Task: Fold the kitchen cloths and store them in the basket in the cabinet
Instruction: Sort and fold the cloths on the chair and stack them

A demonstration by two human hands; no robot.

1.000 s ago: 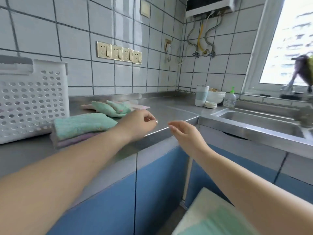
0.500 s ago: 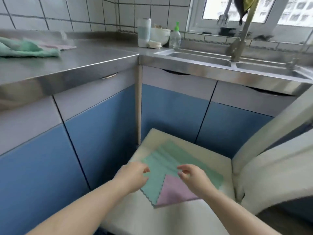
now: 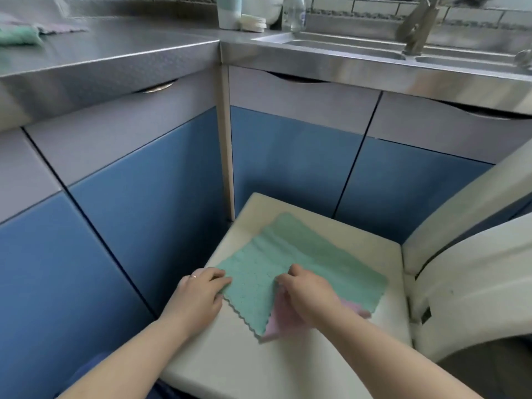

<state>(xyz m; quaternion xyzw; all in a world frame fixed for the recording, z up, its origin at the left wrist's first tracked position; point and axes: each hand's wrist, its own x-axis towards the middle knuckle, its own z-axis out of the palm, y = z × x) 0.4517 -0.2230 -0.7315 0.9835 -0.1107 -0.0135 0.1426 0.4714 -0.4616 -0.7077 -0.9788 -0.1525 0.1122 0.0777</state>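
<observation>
A green kitchen cloth [image 3: 305, 260] lies spread on the cream seat of a chair [image 3: 259, 367], overlapping a pink cloth [image 3: 280, 318] beneath it. My left hand [image 3: 200, 295] pinches the green cloth's left corner. My right hand [image 3: 308, 298] grips the cloth edge near the middle, partly covering the pink cloth. Another green cloth [image 3: 17, 36] and a pink one [image 3: 62, 27] lie on the counter at the far left. No basket is in view.
Blue cabinet doors [image 3: 144, 211] stand closed behind the chair under a steel counter [image 3: 121, 50]. A sink [image 3: 345, 47] with a tap [image 3: 416, 27] is at the upper right. A cup [image 3: 229, 10] and a bottle [image 3: 293, 12] stand in the corner. The chair's backrest [image 3: 475, 283] rises on the right.
My view dropped from the counter to the chair. Both hands came down from the counter edge onto the cloths on the seat and took hold of the green cloth.
</observation>
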